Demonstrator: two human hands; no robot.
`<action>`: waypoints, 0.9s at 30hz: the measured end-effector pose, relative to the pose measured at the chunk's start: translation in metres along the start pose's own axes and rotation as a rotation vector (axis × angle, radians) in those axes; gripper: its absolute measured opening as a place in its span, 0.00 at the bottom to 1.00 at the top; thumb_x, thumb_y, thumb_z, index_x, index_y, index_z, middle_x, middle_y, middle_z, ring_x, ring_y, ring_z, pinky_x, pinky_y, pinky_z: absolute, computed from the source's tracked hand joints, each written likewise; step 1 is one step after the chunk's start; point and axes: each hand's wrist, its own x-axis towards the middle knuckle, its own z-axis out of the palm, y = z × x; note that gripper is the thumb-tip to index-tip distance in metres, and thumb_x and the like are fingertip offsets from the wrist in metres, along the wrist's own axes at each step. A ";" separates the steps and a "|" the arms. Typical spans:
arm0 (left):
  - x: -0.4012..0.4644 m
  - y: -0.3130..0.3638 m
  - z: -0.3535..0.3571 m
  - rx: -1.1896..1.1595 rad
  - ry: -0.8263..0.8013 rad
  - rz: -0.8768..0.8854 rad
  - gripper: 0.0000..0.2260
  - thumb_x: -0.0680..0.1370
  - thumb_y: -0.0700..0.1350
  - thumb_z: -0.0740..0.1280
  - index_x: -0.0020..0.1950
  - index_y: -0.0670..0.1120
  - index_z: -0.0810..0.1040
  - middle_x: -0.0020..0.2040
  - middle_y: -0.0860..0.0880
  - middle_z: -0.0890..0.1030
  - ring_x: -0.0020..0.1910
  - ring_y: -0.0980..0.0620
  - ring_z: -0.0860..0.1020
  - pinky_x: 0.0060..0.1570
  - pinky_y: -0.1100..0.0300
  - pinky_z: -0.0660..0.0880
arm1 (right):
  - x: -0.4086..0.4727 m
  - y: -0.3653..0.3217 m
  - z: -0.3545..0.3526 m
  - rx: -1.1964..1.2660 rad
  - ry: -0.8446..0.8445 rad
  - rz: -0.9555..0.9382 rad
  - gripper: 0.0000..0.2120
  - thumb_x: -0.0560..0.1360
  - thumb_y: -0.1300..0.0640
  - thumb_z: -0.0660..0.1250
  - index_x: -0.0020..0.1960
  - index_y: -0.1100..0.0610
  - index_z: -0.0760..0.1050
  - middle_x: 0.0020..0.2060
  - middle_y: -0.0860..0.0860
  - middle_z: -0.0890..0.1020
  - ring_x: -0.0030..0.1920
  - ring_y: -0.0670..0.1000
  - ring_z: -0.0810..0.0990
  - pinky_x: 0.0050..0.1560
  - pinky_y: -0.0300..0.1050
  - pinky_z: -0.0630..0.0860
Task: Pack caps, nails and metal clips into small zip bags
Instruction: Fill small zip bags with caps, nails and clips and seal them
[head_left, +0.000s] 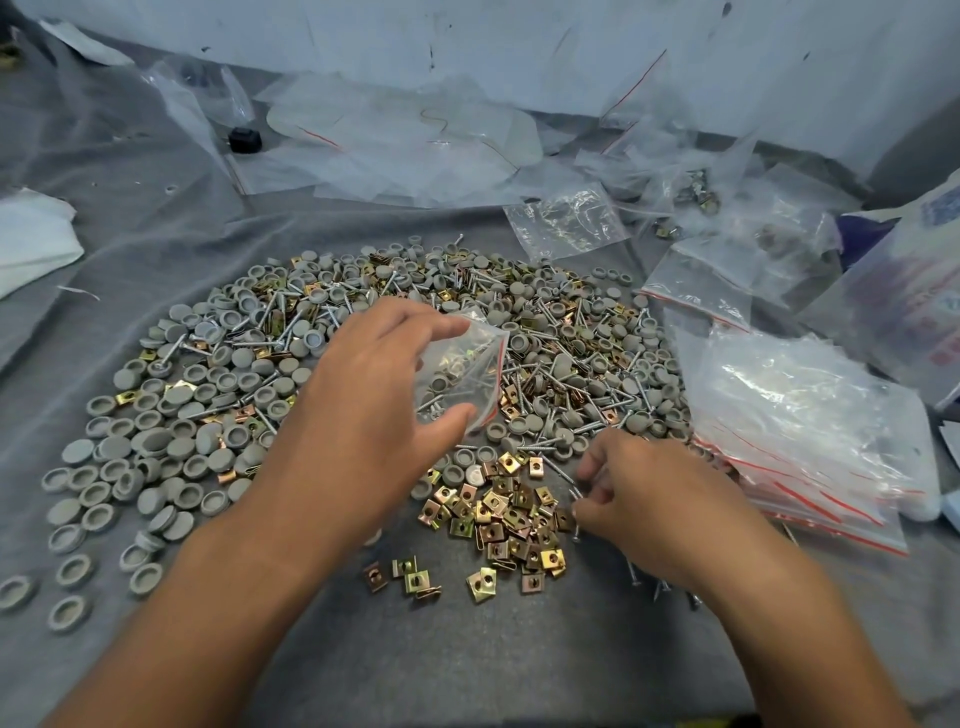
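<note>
Zip bag (464, 371) in left grip (363, 395)

Clear zip bag (462, 371) part-filled, upright above mixed heap: grey caps (156, 441), nails (545, 384), brass clips (511, 512).

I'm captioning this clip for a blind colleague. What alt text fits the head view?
A person's left hand holds open a small zip bag over a pile of grey caps, screws and brass-coloured metal clips on grey cloth, while the right hand pinches screws beside the clips. A stack of zip bags lies to the right.
</note>
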 end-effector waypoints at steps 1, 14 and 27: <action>0.000 0.000 0.000 0.001 0.000 0.001 0.28 0.71 0.55 0.72 0.71 0.56 0.72 0.59 0.65 0.67 0.51 0.65 0.67 0.56 0.69 0.64 | -0.001 -0.001 0.000 0.003 0.018 0.012 0.10 0.76 0.45 0.69 0.55 0.43 0.72 0.51 0.44 0.82 0.52 0.51 0.81 0.55 0.52 0.79; -0.001 -0.001 0.001 -0.020 0.018 0.019 0.28 0.70 0.56 0.71 0.70 0.55 0.72 0.58 0.65 0.69 0.53 0.64 0.68 0.60 0.65 0.66 | 0.004 0.009 -0.014 0.790 0.291 -0.402 0.06 0.76 0.57 0.71 0.47 0.45 0.82 0.30 0.42 0.80 0.27 0.40 0.71 0.27 0.31 0.67; -0.001 0.000 -0.001 -0.077 0.025 0.021 0.25 0.71 0.54 0.69 0.68 0.52 0.76 0.59 0.60 0.73 0.56 0.59 0.71 0.61 0.56 0.73 | 0.007 -0.053 0.001 0.445 0.774 -0.751 0.11 0.75 0.59 0.76 0.57 0.55 0.84 0.48 0.44 0.84 0.44 0.36 0.79 0.48 0.26 0.74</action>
